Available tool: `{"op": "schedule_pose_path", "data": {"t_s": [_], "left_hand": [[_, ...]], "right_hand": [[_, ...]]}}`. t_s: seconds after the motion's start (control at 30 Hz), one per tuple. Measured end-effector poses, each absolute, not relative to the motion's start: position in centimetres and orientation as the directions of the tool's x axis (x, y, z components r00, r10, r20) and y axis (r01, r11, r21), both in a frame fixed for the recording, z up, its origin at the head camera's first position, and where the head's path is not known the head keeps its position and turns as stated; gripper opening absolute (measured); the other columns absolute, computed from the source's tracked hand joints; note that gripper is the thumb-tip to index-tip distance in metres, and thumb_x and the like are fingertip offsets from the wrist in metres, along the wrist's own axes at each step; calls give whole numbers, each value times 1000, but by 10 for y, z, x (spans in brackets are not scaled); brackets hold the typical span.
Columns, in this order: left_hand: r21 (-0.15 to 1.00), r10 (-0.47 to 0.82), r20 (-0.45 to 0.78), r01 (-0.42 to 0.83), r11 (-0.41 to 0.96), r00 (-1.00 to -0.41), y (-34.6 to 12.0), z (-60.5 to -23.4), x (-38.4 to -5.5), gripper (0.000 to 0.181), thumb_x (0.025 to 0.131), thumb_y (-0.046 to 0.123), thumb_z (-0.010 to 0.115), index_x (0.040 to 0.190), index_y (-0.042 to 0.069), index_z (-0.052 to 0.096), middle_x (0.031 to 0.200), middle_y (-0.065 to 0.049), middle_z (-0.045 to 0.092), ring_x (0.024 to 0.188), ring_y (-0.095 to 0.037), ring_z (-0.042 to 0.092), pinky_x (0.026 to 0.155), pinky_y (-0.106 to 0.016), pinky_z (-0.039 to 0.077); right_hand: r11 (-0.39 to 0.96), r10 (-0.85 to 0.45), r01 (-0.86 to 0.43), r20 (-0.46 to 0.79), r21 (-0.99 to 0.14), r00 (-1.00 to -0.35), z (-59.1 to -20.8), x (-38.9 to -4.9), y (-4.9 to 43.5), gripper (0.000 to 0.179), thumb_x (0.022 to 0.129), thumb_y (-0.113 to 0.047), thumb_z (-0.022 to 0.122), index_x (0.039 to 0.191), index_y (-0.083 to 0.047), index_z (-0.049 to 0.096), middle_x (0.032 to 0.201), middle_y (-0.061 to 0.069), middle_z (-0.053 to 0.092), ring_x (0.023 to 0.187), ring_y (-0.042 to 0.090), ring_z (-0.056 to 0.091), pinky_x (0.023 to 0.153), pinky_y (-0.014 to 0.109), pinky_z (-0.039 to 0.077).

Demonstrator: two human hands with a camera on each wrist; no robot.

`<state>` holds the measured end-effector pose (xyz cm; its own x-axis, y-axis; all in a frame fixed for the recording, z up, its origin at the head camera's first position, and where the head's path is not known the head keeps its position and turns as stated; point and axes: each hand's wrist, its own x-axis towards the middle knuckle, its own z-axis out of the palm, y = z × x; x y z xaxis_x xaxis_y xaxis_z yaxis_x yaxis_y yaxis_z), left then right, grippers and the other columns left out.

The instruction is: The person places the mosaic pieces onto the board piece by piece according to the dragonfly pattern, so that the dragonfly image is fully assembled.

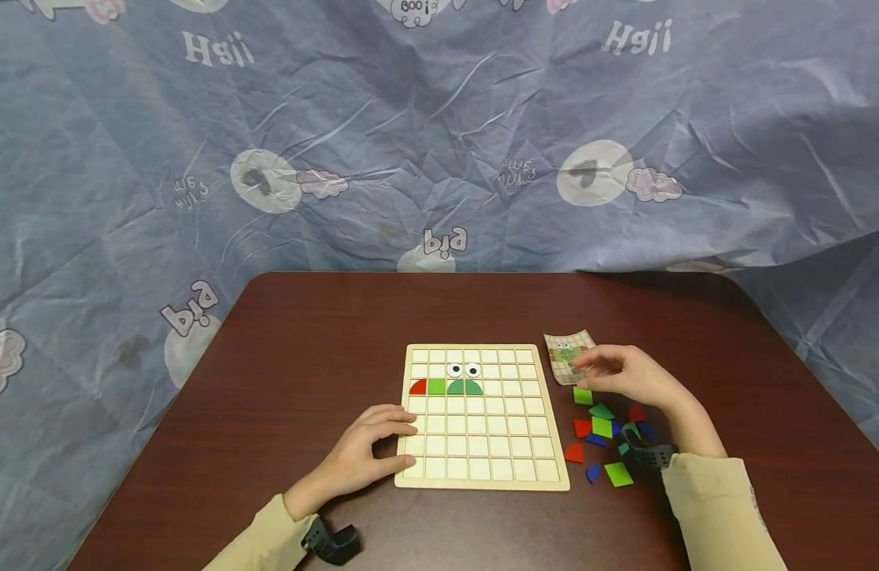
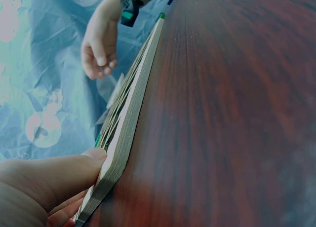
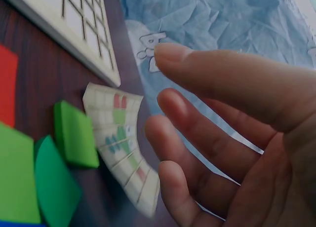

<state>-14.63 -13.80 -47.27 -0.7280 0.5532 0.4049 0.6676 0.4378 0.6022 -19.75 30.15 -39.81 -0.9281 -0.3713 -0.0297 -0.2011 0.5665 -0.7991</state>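
A pale gridded board [image 1: 482, 444] lies on the table. In one row sit a red quarter-circle tile [image 1: 419, 388], a light green square tile [image 1: 436, 386] and two darker green quarter-circles [image 1: 464, 388]; two eye tiles [image 1: 464, 370] are above the darker pair. My left hand [image 1: 364, 448] rests at the board's left edge, fingers extended and thumb [image 2: 74, 175] on the rim. My right hand [image 1: 628, 373] is raised by a curled paper pattern card [image 1: 562, 373], overlapping its corner in the head view. Its fingers [image 3: 173, 108] are loosely bent, with nothing between them and the thumb.
Right of the board lie loose tiles: a light green square [image 1: 582, 396] near the card, a red one [image 1: 574, 453], a blue one [image 1: 593, 473] and several more, partly under the right wrist. A wrinkled blue printed cloth [image 1: 439, 119] hangs behind the dark wooden table [image 1: 325, 333].
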Motion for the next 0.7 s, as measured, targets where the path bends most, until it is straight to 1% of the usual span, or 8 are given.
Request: {"op": "schedule_pose_path", "data": {"t_s": [0.23, 0.43, 0.7], "left_hand": [[595, 554, 405, 669, 444, -728, -138, -472, -146, 35, 78, 31, 77, 108, 13, 69, 121, 3, 60, 121, -20, 46, 100, -37, 38], [597, 553, 404, 669, 443, -728, -138, -472, -146, 35, 79, 31, 76, 108, 13, 69, 121, 3, 60, 121, -20, 45, 100, -37, 38], [592, 553, 412, 674, 442, -724, -138, -471, -146, 34, 78, 30, 77, 107, 14, 69, 120, 2, 61, 120, -20, 46, 99, -37, 38]], "right_hand": [[575, -384, -152, -101, -804, -918, -407, -200, 307, 37, 81, -15, 74, 112, 3, 63, 102, 18, 65, 88, 22, 62, 72, 30, 53], [605, -382, -140, -133, -784, -914, -415, -203, 308, 37, 79, -17, 77, 110, -1, 65, 106, 15, 65, 90, 23, 60, 74, 32, 51], [613, -360, -114, -147, -782, -921, -419, -204, 308, 36, 76, -15, 78, 105, 2, 65, 99, 12, 65, 81, 21, 58, 67, 29, 51]]}}
